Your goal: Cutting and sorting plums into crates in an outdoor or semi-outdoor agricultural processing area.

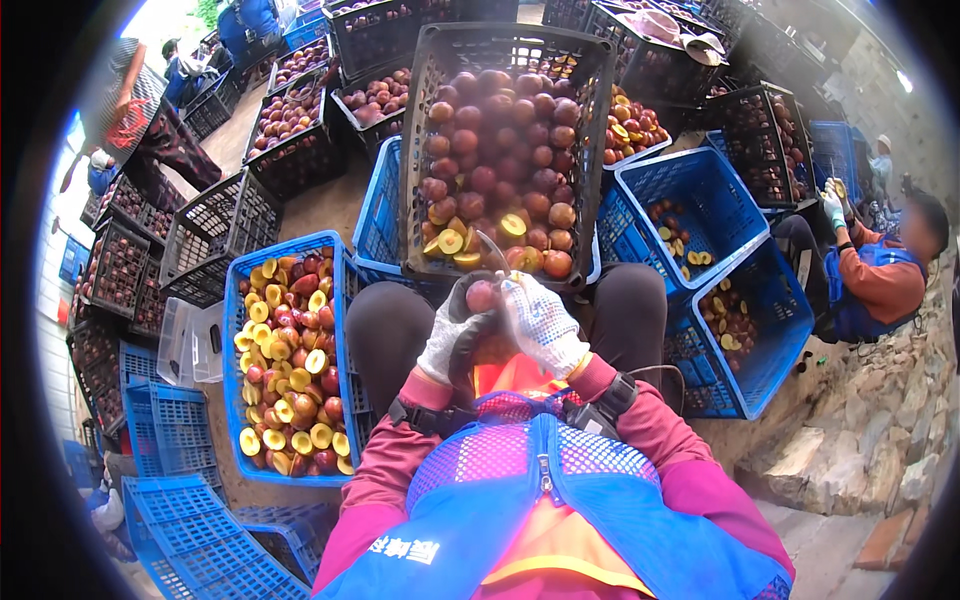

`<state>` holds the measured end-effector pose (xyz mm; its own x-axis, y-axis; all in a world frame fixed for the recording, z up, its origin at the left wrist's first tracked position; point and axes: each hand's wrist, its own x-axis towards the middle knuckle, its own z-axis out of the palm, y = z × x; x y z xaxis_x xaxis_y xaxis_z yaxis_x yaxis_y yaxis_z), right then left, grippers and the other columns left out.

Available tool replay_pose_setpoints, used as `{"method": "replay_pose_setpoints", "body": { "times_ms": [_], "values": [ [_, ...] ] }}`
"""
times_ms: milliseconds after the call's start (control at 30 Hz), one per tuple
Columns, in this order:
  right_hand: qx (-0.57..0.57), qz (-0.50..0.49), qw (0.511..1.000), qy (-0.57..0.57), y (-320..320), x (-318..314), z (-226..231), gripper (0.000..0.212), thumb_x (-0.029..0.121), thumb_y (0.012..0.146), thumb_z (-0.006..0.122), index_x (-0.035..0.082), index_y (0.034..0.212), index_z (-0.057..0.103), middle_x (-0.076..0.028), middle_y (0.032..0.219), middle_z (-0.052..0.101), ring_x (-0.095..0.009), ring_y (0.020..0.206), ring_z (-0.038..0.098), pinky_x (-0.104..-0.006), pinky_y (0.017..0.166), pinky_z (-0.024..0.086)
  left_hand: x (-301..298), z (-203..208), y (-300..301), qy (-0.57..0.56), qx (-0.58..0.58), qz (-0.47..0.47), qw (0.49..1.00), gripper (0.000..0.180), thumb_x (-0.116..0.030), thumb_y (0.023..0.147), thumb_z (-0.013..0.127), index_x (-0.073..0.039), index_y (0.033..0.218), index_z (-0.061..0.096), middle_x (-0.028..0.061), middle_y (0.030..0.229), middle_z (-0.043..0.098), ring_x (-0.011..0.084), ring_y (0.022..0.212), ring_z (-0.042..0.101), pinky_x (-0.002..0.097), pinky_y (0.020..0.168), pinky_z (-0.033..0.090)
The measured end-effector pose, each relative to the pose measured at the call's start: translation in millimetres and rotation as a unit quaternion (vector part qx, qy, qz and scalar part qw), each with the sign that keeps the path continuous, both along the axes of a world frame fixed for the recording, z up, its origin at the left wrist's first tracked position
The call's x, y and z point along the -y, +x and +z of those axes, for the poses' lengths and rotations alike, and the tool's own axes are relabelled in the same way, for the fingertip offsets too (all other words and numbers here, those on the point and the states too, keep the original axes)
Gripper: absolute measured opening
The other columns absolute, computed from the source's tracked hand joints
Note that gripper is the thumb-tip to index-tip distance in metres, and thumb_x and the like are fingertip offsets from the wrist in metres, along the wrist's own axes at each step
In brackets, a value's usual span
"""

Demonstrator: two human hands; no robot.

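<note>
The left hand (450,335), in a pale glove with dark fingers, was closed around a reddish plum (482,296) just in front of the person's chest. Only the plum's upper side showed; the fingers covered the rest, so whether it had been cut could not be told. The right hand (540,318), in a white dotted glove, was drawn in tight just beside it, gripping a knife (490,247) whose thin, curved blade pointed forward and left. Its handle was lost inside the fist, and the blade's edge was hard to separate from the fruit behind it.

Directly ahead of both hands stood a black crate (515,40) of plums (482,180), hazy and blurred through the middle, with several yellow-fleshed halves (450,241) at its near end. It hid most of a blue crate (378,215) beneath it. To the left of the left hand, another blue crate (235,385) held a deep heap of cut plums (300,360); those lower down were buried from sight.

To the right of the right hand, two blue crates (680,162) held some fruit, partly screened by their own walls. Farther right sat a co-worker (880,270), small near the dark rim. Well ahead and left, a standing person (140,110) was cut off at the head.
</note>
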<state>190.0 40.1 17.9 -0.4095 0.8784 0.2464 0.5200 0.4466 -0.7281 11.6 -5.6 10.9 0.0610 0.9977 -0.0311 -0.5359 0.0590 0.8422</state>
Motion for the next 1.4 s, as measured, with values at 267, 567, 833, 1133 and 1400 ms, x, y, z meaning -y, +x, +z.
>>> {"method": "replay_pose_setpoints", "body": {
  "times_ms": [267,567,833,1133,1400],
  "values": [
    [-0.023,0.025,0.997,-0.070,-0.9,9.3,7.3,0.038,0.030,0.120,0.050,0.000,0.131,0.070,-0.027,0.119,0.076,-0.044,0.110,0.073,-0.0476,0.098,0.055,-0.9,-34.2,-11.3,0.055,-0.114,-0.003,0.992,0.063,-0.001,0.093,0.082,-0.006,0.152,0.059,0.0019,0.130,0.068,0.0128,0.113,0.066,0.0304,0.098,0.056],
    [0.042,0.035,0.992,-0.112,12.4,10.2,-5.3,0.038,0.030,0.120,0.049,0.000,0.133,0.069,-0.027,0.121,0.076,-0.045,0.112,0.072,-0.0496,0.100,0.055,-3.3,-52.9,-14.8,0.105,-0.231,-0.021,0.967,0.061,-0.018,0.097,0.085,-0.006,0.150,0.059,0.0038,0.139,0.065,0.0164,0.130,0.062,0.0353,0.112,0.052],
    [0.002,0.036,0.999,0.012,17.9,-0.3,-8.2,0.038,0.031,0.116,0.056,0.007,0.145,0.064,-0.026,0.113,0.078,-0.045,0.103,0.076,-0.0527,0.090,0.059,5.0,19.9,2.2,-0.076,0.015,-0.076,0.994,0.045,-0.018,0.107,0.078,-0.001,0.146,0.064,0.0045,0.120,0.074,0.0150,0.099,0.071,0.0315,0.090,0.058],
    [0.247,-0.036,0.968,-0.014,68.2,5.3,1.4,0.046,0.035,0.112,0.063,0.015,0.154,0.061,-0.018,0.081,0.076,-0.040,0.067,0.075,-0.0542,0.061,0.058,-10.1,-6.8,-11.5,0.114,-0.391,0.160,0.899,0.063,-0.014,0.096,0.089,-0.002,0.152,0.062,0.0099,0.136,0.073,0.0192,0.120,0.071,0.0330,0.104,0.058],
    [-0.018,0.014,0.986,0.163,44.4,25.5,59.9,0.030,0.029,0.110,0.068,0.014,0.136,0.071,-0.014,0.092,0.076,-0.034,0.067,0.073,-0.0476,0.060,0.058,5.6,68.3,-10.1,-0.006,0.103,0.022,0.994,0.052,-0.007,0.107,0.073,-0.002,0.156,0.057,0.0137,0.140,0.070,0.0287,0.123,0.073,0.0426,0.109,0.062]
  ]
}}
